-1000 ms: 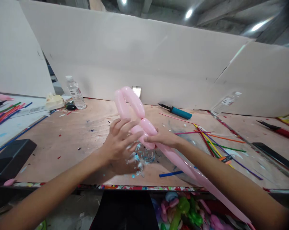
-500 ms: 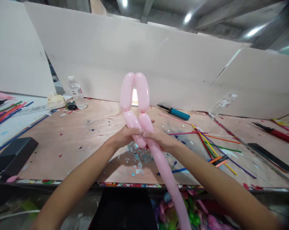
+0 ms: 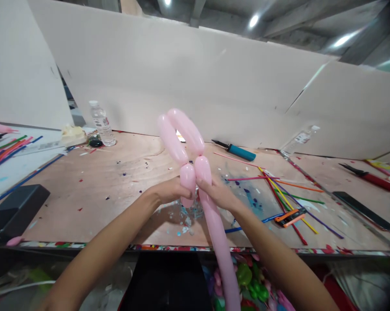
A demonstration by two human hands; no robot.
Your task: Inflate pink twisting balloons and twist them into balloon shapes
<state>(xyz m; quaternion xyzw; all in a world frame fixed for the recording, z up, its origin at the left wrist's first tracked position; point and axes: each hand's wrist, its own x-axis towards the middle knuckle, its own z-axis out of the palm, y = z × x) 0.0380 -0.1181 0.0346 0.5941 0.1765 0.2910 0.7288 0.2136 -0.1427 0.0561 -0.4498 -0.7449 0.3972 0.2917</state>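
A long pink modelling balloon (image 3: 186, 129), twisted into several segments, is held up over the table between my hands. Its two upper segments form a narrow loop that leans left. My left hand (image 3: 177, 189) is closed around the short lower-left segment. On the other side, my right hand (image 3: 216, 190) grips the lower-right length just below a twist, thumb across the front. From there the untwisted tail runs down past the table edge toward my lap. Fingers behind the balloon are hidden.
Behind stand white panels (image 3: 195, 73) with a water bottle (image 3: 102, 124) at left and another bottle (image 3: 301, 140) at right. A blue hand pump (image 3: 235, 151), uninflated balloons (image 3: 275, 192), an orange cutter (image 3: 290, 217) and a phone (image 3: 363, 210) lie right. A dark box (image 3: 18, 211) sits left.
The upper loop has tilted left and dropped slightly. The two lower segments, crossed close together before, now hang apart side by side, and my hands have separated a little.
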